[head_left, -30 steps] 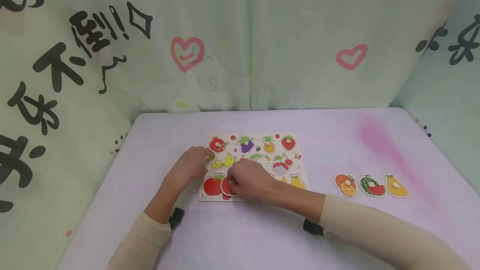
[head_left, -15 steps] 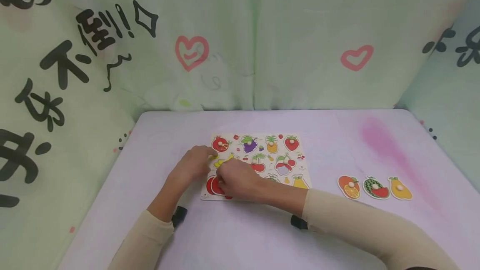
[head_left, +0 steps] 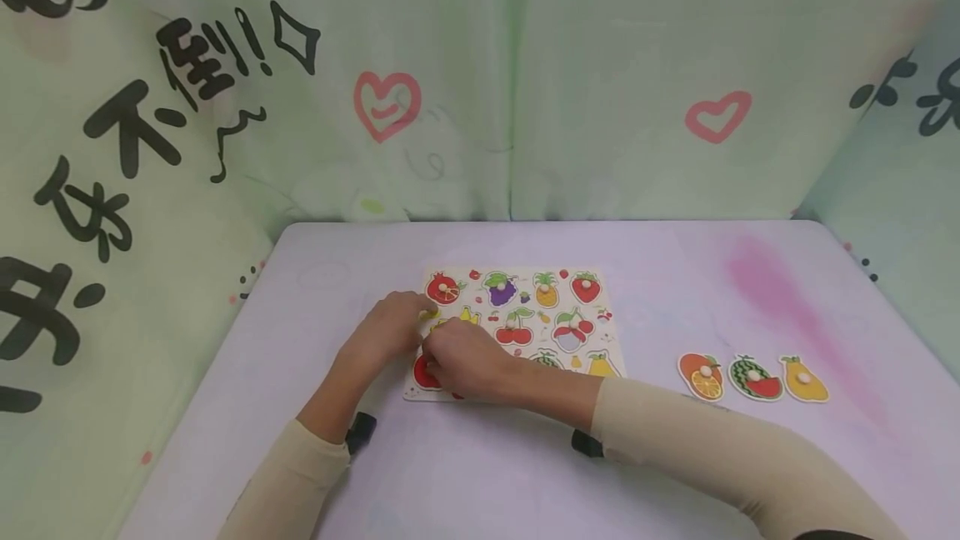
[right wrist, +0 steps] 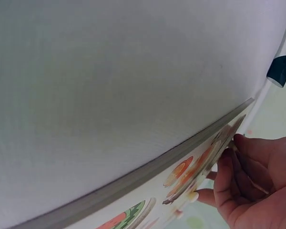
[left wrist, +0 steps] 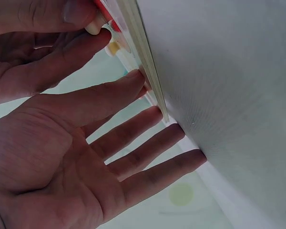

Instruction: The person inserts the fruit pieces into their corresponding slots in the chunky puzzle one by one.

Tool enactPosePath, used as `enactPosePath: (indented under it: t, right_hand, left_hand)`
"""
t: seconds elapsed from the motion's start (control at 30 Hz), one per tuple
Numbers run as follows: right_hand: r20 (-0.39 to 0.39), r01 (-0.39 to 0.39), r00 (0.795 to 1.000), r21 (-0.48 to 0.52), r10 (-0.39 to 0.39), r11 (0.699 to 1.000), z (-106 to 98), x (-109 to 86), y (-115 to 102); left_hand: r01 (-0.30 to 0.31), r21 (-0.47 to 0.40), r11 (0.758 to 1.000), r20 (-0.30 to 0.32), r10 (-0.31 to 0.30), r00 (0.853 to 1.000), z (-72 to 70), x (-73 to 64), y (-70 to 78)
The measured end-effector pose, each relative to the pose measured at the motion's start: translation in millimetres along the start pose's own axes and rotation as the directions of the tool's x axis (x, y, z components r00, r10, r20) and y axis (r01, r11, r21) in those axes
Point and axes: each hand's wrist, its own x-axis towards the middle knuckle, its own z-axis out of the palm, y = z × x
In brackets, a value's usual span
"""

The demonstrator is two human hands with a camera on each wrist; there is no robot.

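A fruit-printed puzzle board [head_left: 542, 338] lies on the table in the head view. My right hand [head_left: 471, 361] is over its lower left part. It pinches the small knob [left wrist: 93, 27] of a round red fruit piece [head_left: 424, 374], which lies at the tomato picture; the fingers cover much of the piece. At the board's left side rests my left hand [head_left: 386, 325]. In the left wrist view its fingers are extended, with the thumb and fingertips right at the board's edge [left wrist: 148, 55].
Three loose knobbed pieces lie right of the board: an orange [head_left: 701, 377], a watermelon [head_left: 756, 380] and a pear [head_left: 806, 380]. Pomegranate [head_left: 442, 288], grape [head_left: 500, 290], pineapple [head_left: 546, 292] and strawberry [head_left: 585, 288] pieces sit in the board's back row. A green curtain [head_left: 600, 165] hangs behind.
My right hand has moved left with the red piece, bringing it from overlapping the tomato picture's right side to over it. The left hand stays at the board's edge.
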Motion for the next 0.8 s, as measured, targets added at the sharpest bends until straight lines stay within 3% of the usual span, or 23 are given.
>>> enactPosePath:
  t: [0.8]
  right_hand:
    - [0.004, 0.027, 1.0, 0.032, -0.027, 0.999, 1.6, 0.4, 4.8]
  left_hand:
    - [0.007, -0.015, 1.0, 0.008, -0.007, 1.0, -0.9, 0.1, 0.5]
